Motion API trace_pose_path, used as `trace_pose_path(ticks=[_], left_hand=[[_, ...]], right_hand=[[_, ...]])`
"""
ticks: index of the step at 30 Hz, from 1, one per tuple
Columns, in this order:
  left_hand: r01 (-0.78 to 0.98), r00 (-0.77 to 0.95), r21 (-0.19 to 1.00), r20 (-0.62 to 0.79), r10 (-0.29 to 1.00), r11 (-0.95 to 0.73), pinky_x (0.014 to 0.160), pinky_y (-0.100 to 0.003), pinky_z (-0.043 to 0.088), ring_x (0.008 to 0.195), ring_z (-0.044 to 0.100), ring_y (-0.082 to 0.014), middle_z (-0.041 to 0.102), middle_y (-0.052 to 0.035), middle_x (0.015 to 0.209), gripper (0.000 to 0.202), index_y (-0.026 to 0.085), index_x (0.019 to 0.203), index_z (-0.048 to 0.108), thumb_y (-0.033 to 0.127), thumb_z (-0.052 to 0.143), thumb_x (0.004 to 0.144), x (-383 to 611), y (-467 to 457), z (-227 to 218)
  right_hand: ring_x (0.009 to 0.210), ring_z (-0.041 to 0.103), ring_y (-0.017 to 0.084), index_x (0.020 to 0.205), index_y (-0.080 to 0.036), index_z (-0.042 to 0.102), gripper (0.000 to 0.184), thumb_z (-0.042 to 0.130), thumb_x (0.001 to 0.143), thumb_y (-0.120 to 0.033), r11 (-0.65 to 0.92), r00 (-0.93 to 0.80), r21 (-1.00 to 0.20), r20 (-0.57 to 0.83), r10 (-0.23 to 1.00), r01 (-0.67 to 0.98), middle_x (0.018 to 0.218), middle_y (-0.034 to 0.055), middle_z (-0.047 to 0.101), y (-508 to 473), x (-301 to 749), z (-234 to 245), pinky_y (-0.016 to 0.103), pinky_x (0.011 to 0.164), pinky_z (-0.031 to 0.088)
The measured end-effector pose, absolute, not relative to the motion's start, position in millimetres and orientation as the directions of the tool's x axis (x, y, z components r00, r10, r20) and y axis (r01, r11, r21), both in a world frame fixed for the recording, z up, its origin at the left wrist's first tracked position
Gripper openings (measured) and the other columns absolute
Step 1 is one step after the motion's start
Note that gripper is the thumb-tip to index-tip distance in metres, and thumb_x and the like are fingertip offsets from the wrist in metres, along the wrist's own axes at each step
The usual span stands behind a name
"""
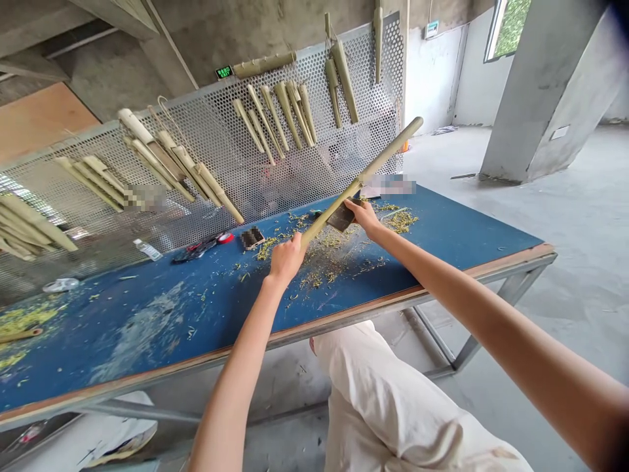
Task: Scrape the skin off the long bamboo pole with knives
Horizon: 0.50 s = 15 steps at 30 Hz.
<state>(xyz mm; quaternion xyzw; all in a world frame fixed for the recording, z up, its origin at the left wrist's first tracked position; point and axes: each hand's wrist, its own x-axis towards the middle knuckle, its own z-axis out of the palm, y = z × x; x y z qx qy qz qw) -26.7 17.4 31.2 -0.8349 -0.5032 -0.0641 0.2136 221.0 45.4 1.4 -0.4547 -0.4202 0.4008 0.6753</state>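
Gripping the bamboo pole [378,160] near its lower end, my left hand [286,257] is closed fully around it at centre frame. The pole slants up toward the upper right of the frame, clear of the blue surface [147,314]. My right hand [363,215], just right of centre, is closed on a dark flat blade [340,218] and presses it against the pole. Green shavings [400,219] lie on the surface beneath both hands. Cut bamboo pieces [275,118] hang on the perforated panel [221,151] across the upper left.
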Motion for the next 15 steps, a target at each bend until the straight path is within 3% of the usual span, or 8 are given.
trace_pose_path(ticks=[8,15], left_hand=[[0.862,0.49,-0.312,0.314,0.813,-0.399,0.074,-0.035,0.053,0.092,0.076,-0.0325,0.077,-0.0191,0.098,0.037,0.008,0.128,0.058,0.035,0.045,0.106,-30,17,33],[0.845,0.511,-0.333,0.277,0.814,-0.418,0.075,-0.035,0.052,0.095,0.075,-0.032,0.076,-0.0201,0.103,0.031,0.009,0.126,0.058,0.027,0.046,0.104,-34,19,32]], right_hand=[[0.106,0.066,0.026,0.099,-0.019,0.067,0.042,0.065,0.087,-0.059,0.287,0.38,-0.951,0.224,0.898,-0.118,0.107,0.0131,0.072,44,227,1,0.039,0.084,0.057],[0.082,0.065,0.022,0.072,-0.018,0.064,0.038,0.082,0.074,-0.051,0.218,0.164,-0.976,0.217,0.962,0.009,0.079,0.0086,0.069,39,202,-8,0.035,0.074,0.055]])
